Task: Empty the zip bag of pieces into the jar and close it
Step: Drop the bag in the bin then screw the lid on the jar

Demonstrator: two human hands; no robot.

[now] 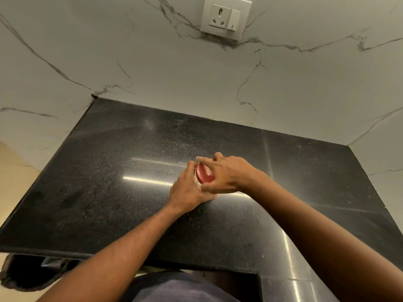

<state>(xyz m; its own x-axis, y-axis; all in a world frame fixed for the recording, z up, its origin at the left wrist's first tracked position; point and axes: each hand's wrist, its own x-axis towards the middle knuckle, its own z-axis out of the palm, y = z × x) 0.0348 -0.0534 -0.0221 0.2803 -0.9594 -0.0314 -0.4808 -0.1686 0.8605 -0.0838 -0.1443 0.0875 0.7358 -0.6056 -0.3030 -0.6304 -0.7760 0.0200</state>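
From the head view, the jar (197, 181) stands near the middle of the black table (109, 171), almost wholly hidden by both hands. Only a sliver of its clear wall shows under the red lid (205, 175). The left hand (187, 188) is wrapped round the jar's body from the left side, with its heel down by the table top. The right hand (226, 175) comes in from the right, its fingers and thumb curled over the lid's rim. The zip bag is nowhere in sight, and the jar's contents cannot be made out. A pale marble wall (152, 68) with a socket (224, 18) rises behind the far edge.

This looks like the lid being turned, though the picture alone does not show whether it is going on or coming off. The main risk is a crooked lid: it appears tilted towards the camera, and forcing it could cross the threads and leave it loose. The polished table offers little friction, so a weak left grip could let the jar spin or skid.
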